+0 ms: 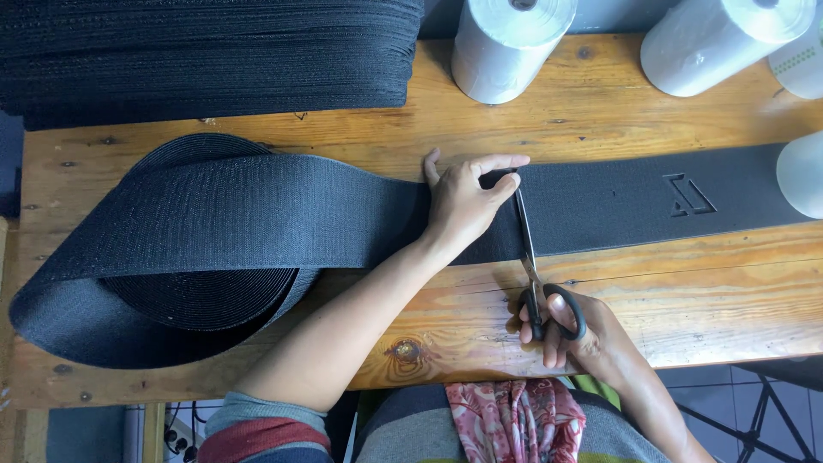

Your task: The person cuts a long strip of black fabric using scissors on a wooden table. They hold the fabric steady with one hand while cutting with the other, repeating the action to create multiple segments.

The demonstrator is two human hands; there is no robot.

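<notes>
A wide black woven band (257,210) runs from a big loose roll (171,291) at the left across the wooden table (686,300) to the right. My left hand (463,201) presses flat on the band near its middle, fingers spread. My right hand (566,330) grips the black handles of scissors (527,257), whose blades lie across the band just right of my left fingers. Right of the blades, the band section (651,201) carries an embossed angular mark (688,195).
A tall stack of folded black band (206,56) sits at the back left. White plastic film rolls (510,43) (720,39) stand at the back, and another white roll (801,176) rests on the band's right end. The table's front edge is near my lap.
</notes>
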